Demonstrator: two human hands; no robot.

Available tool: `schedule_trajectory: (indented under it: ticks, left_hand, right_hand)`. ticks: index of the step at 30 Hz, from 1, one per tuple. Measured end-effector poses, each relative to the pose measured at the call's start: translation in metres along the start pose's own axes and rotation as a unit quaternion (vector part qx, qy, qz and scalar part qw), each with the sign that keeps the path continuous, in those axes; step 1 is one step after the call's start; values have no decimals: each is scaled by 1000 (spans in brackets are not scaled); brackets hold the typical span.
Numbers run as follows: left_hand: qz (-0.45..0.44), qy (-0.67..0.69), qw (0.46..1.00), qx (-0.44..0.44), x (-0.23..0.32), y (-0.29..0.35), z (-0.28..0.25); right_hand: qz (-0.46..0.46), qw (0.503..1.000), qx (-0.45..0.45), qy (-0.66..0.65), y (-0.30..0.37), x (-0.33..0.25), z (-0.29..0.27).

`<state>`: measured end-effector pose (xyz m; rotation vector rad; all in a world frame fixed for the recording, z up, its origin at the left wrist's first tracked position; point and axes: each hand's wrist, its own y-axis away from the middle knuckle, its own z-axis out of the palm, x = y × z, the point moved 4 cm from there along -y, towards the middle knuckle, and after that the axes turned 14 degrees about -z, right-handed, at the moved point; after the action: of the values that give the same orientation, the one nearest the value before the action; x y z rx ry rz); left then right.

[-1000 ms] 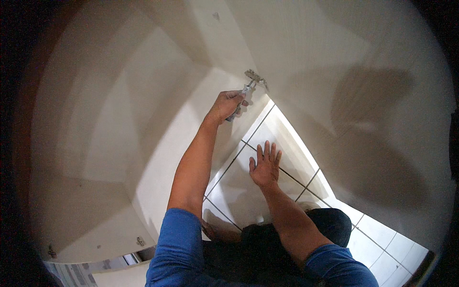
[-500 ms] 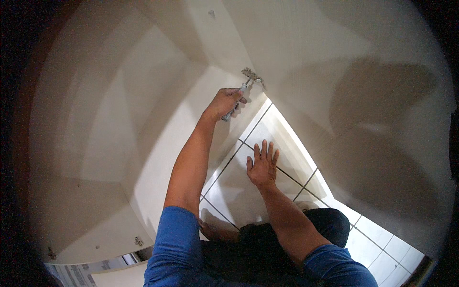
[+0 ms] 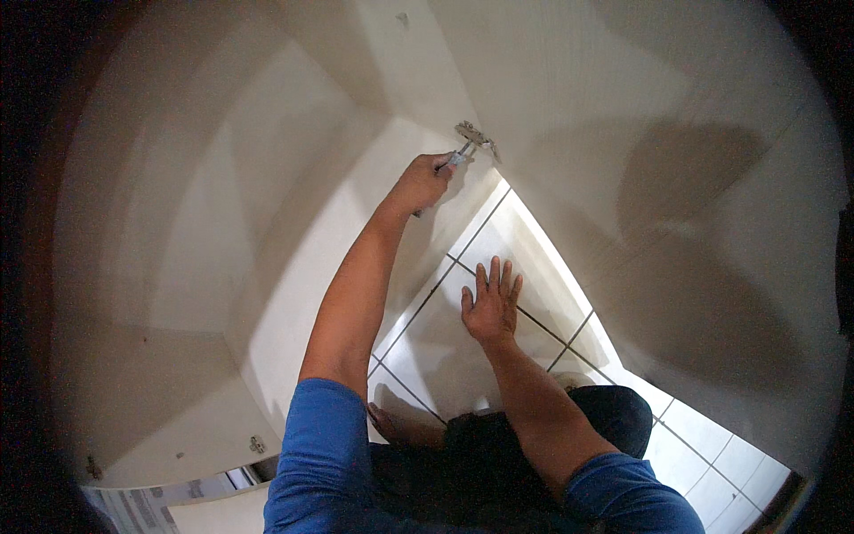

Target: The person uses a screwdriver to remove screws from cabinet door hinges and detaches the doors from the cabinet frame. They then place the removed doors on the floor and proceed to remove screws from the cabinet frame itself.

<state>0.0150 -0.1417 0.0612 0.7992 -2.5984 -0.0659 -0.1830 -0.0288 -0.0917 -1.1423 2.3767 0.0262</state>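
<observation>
My left hand is wrapped round the handle of a screwdriver. The tool's shaft points up and away, its tip at a metal cabinet hinge. That hinge sits where the pale cabinet panel on the left meets the large pale door on the right. Exactly how the tip meets a screw is too small to see. My right hand lies flat on the white floor tiles, its fingers spread and nothing in them.
Two more metal hinges show along the cabinet's lower left edge. The door's edge slants down to the right over the tiled floor. My dark-clothed knee is bent below my right hand. Shadows fall across the door.
My left hand has turned about the screwdriver's handle, its back now more toward me and less of the handle showing. The view has shifted slightly. My right hand stays on the floor.
</observation>
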Motion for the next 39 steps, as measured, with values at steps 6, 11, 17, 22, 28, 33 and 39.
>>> schedule_trajectory:
  ticks: [6, 11, 17, 22, 28, 33, 39]
  left_hand:
    - [60, -146, 968, 194, 16, 20, 16]
    - [-139, 147, 973, -108, 2, -5, 24]
    - [28, -216, 964, 153, 14, 2, 19]
    - [59, -101, 985, 129, 24, 3, 18]
    - [-47, 5, 997, -53, -2, -21, 10]
    - [15, -284, 949, 133, 32, 5, 13]
    - [-47, -83, 994, 56, 17, -3, 14]
  right_hand:
    - [8, 1000, -30, -6, -1, 2, -2]
    - [9, 999, -42, -16, -2, 3, 1]
    - [8, 999, -42, -8, -2, 0, -3]
    - [12, 999, -39, -5, -2, 8, 6]
    - [11, 998, -51, -17, 0, 4, 0]
    - [12, 999, -33, -17, -2, 4, 2]
    - [15, 998, -50, -28, -3, 3, 0]
